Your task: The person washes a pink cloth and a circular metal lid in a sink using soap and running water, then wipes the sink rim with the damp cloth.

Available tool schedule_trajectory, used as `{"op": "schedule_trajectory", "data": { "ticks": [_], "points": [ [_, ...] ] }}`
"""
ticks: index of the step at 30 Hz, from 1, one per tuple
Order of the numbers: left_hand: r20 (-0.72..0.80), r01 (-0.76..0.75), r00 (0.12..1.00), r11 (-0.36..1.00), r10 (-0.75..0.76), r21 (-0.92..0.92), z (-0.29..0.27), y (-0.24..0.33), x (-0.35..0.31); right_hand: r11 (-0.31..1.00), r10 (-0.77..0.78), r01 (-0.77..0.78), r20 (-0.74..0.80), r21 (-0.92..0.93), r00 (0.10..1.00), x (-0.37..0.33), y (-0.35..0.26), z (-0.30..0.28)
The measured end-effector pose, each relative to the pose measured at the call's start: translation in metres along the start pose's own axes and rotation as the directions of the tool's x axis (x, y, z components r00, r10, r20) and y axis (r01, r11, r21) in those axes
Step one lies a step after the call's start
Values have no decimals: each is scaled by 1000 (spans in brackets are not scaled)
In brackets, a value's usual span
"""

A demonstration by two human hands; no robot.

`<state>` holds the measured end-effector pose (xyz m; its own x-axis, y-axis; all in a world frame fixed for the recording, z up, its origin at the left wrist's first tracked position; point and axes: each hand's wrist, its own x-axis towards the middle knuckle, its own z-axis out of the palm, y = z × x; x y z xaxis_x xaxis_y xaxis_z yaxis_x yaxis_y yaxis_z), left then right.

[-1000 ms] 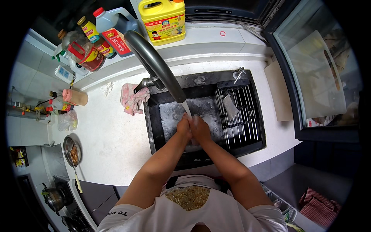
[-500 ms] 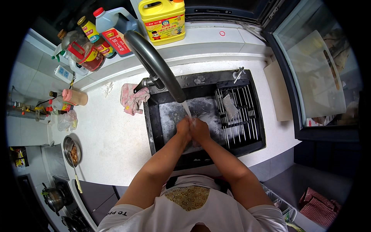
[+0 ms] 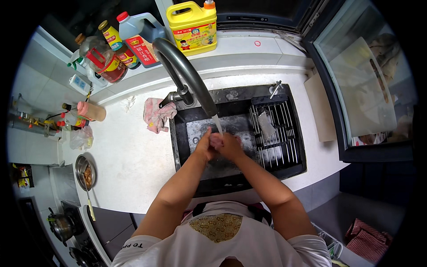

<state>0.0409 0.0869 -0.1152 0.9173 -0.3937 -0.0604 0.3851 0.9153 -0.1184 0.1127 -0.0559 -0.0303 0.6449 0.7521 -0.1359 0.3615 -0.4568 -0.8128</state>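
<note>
Over the black sink (image 3: 175, 147), a stream of water (image 3: 217, 123) falls from the dark curved faucet (image 3: 195, 84) onto my hands. Closed together, my left hand (image 3: 204, 144) and my right hand (image 3: 231, 147) hold a wet pinkish thing (image 3: 216, 140) between them. More pink shows past the right hand's fingers; its kind cannot be made out. My left thumb points up beside the stream. Wet streaks and a little foam cover the sink floor beneath.
A metal drying rack (image 3: 278, 133) with a grey scouring pad (image 3: 266, 124) spans the sink's right side. Beside the faucet lies a pink cloth (image 3: 155, 116). A pan of food (image 3: 84, 173) stands left; a yellow jug (image 3: 193, 33) and bottles line the ledge. An open window (image 3: 360, 89) juts in at right.
My hands have drawn slightly apart, and the pinkish thing now shows between them. Much of the white foam on the sink floor has gone. The whole view has shifted slightly.
</note>
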Motion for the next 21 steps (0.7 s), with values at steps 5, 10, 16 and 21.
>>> {"op": "schedule_trajectory", "data": {
  "ticks": [5, 10, 16, 21],
  "points": [
    [-677, -124, 678, 952, 287, 280, 36, -28, 21, 988, 3, -9, 39, 157, 999, -5, 13, -4],
    [-737, -378, 539, 899, 409, 222, 37, -24, 25, 866, 317, -304, 33, 397, 948, -16, 21, -12],
    [-739, -387, 542, 900, 400, 203, 49, -28, 4, 742, 488, -397, -29, 541, 872, -16, 12, -25],
    [-809, -419, 427, 881, 404, 218, 43, -31, -2, 693, 384, -186, -139, 697, 913, -7, 0, -22]
  ]
}}
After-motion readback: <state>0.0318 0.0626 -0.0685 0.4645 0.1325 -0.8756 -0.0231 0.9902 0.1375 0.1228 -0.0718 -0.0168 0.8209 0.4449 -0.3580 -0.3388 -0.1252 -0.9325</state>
